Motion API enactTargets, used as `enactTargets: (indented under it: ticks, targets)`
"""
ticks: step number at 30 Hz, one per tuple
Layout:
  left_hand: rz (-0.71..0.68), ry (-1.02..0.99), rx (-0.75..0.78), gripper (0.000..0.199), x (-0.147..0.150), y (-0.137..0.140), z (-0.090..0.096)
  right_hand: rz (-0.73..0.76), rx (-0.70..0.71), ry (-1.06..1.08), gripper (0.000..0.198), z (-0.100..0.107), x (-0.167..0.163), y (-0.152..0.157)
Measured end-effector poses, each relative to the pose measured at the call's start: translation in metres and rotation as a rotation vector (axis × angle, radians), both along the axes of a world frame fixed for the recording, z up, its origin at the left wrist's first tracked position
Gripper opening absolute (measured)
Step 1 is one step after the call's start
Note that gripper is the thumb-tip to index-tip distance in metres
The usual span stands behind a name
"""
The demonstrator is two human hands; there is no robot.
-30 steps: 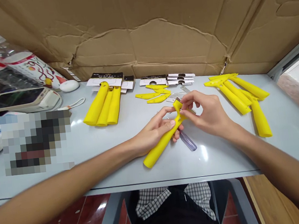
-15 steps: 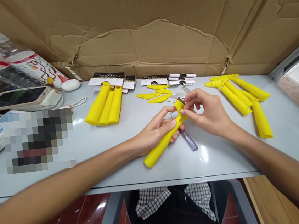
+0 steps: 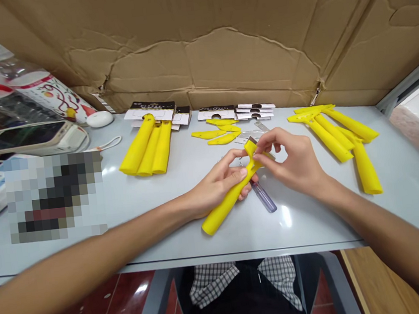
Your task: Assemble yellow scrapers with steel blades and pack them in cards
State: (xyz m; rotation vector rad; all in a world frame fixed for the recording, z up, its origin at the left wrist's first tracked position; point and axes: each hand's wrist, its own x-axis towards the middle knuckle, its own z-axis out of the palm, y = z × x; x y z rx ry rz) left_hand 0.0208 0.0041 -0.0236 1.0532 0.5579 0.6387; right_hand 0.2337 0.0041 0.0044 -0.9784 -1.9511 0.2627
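Observation:
A yellow scraper with a hollow round handle slants across the middle of the table. My left hand is closed around its upper handle, thumb on top. A metal blade lies along the end of its forked head. Thumb and fingers of my right hand are pinched together at the fork; whatever is between the fingertips is too small to make out. Under the scraper rests a screwdriver with a clear purple handle. Beyond my hands lie loose yellow cover plates and thin metal blades.
Packed yellow scrapers with black-and-white cards sit left of centre. Folded cards lie at the back. More yellow handles are on the right. A phone and bottles crowd the left. Cardboard rises behind.
The right hand has shifted slightly at the scraper's head, its pinch still closed. The left hand and the scraper stay practically where they were.

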Motion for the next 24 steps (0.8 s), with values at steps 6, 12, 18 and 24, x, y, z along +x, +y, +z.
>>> enactTargets:
  ticks: [6,12,18,24]
  targets:
    - [0.037,-0.052,-0.081,0.032,0.0005,0.0011,0.0010,0.003,0.115,-0.090,0.013,-0.0014,-0.0003,0.0002]
    - [0.016,-0.075,-0.079,0.030,0.0002,0.0011,-0.0007,-0.012,0.129,-0.078,0.015,-0.0046,-0.0005,0.0021]
    - [0.012,-0.061,-0.058,0.030,0.0004,-0.0001,0.0002,0.040,0.179,-0.078,0.014,-0.0021,-0.0003,0.0026]
    - [0.004,-0.043,-0.019,0.029,0.0004,-0.0007,0.0014,0.058,0.151,-0.112,0.014,0.0001,0.0020,0.0046]
